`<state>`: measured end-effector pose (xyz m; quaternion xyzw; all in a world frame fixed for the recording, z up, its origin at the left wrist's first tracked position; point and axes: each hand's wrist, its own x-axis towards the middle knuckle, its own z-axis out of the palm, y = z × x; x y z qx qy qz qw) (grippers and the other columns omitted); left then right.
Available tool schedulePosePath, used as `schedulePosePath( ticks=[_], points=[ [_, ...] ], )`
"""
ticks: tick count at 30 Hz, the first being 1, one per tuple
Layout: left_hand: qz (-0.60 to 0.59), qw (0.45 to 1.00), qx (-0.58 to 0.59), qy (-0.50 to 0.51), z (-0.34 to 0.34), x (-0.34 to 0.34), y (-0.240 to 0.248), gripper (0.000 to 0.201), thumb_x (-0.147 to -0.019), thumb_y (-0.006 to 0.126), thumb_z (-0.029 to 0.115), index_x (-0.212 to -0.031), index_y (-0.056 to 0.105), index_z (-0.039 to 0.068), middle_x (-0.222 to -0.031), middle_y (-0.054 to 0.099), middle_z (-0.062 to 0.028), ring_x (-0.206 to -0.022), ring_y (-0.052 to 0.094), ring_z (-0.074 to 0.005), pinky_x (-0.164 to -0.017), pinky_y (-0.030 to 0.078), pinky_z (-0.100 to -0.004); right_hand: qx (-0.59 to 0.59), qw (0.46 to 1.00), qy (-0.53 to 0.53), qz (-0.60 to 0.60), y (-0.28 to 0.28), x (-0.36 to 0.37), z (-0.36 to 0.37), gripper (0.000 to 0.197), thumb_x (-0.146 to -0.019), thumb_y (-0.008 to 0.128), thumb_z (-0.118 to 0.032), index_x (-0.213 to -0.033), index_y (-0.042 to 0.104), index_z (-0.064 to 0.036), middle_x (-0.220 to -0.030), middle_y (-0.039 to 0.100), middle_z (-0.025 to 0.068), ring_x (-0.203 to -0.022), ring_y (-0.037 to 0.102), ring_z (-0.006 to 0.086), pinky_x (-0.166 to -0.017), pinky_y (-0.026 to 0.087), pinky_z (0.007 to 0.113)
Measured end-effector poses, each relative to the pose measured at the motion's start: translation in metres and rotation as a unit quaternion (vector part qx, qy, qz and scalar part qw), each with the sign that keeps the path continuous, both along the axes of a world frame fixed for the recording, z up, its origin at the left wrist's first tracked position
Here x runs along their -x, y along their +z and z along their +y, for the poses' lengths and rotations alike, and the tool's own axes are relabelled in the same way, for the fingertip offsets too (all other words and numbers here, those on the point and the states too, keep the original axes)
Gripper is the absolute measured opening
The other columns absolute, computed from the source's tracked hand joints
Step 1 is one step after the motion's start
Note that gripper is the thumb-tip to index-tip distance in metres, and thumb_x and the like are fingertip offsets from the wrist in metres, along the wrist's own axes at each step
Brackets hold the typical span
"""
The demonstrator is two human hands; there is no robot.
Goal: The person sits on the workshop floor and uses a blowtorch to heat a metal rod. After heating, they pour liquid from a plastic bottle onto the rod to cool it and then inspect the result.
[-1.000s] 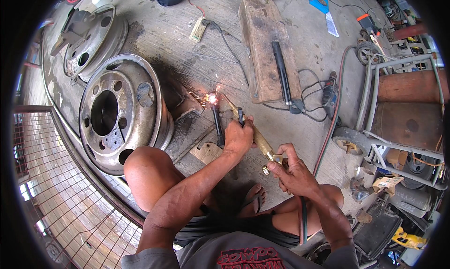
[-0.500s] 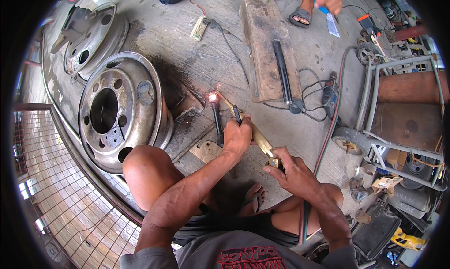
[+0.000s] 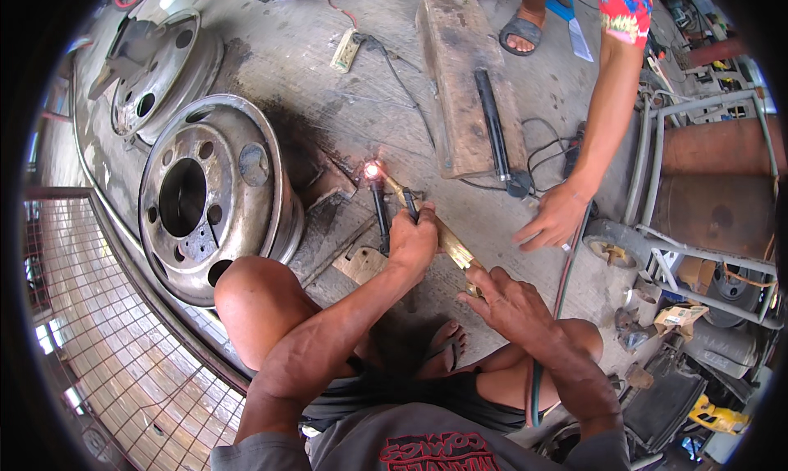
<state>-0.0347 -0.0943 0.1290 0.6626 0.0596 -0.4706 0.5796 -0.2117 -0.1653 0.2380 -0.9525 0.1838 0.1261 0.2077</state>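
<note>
My left hand (image 3: 413, 243) is closed around the front of a brass cutting torch (image 3: 455, 248), near its black lever. At the torch's rear end, my right hand (image 3: 515, 308) has its fingers wrapped over the fittings, covering most of them. The torch tip points at the top end of a dark metal rod (image 3: 380, 215), where a spot (image 3: 373, 171) glows bright orange-white. The rod's lower end lies by a small brown plate (image 3: 359, 262). Red and green hoses (image 3: 563, 278) run past my right forearm.
A co-worker's hand (image 3: 555, 216) reaches down right of the torch. Wheel rims (image 3: 271, 183) stand at left beside a wire mesh panel (image 3: 123, 307). A heavy block (image 3: 460, 52) bearing a black bar (image 3: 492, 126) lies ahead. A metal cart (image 3: 657, 183) stands right.
A co-worker's arm has come in from the upper right, its hand now near the hoses. My right hand has shifted slightly over the torch's rear; the glow stays at the rod's end.
</note>
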Motion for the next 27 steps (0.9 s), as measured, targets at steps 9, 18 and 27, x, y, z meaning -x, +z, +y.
schedulePosePath(
  ticks=[9, 18, 27],
  points=[
    [0.11, 0.983, 0.132, 0.07, 0.023, 0.01, -0.009, 0.027, -0.107, 0.06, 0.029, -0.098, 0.058, 0.003, -0.078, 0.063, -0.007, -0.064, 0.063, -0.0169, -0.055, 0.058, -0.0341, -0.002, 0.997, 0.073, -0.009, 0.0, 0.009, -0.002, 0.032, -0.1, 0.063, -0.028, -0.13, 0.057, -0.0189, -0.095, 0.056, 0.018, -0.06, 0.069, 0.0335, -0.052, 0.058, 0.045],
    [0.093, 0.984, 0.131, 0.073, 0.026, 0.01, -0.029, 0.032, -0.105, 0.063, 0.034, -0.112, 0.057, 0.003, -0.092, 0.068, -0.0125, -0.082, 0.074, -0.0306, -0.063, 0.064, -0.039, -0.009, 0.997, 0.081, 0.016, -0.005, 0.008, -0.004, 0.034, -0.099, 0.061, -0.023, -0.132, 0.053, -0.0213, -0.09, 0.053, 0.0182, -0.058, 0.068, 0.0316, -0.049, 0.056, 0.045],
    [0.106, 0.983, 0.127, 0.074, 0.023, 0.01, -0.015, 0.031, -0.105, 0.062, 0.033, -0.111, 0.055, 0.004, -0.094, 0.068, -0.0145, -0.086, 0.075, -0.035, -0.075, 0.066, -0.0431, -0.003, 0.997, 0.072, -0.013, -0.009, 0.009, -0.004, 0.028, -0.099, 0.062, -0.024, -0.126, 0.054, -0.021, -0.089, 0.054, 0.0175, -0.055, 0.068, 0.0319, -0.046, 0.056, 0.045]
  ],
)
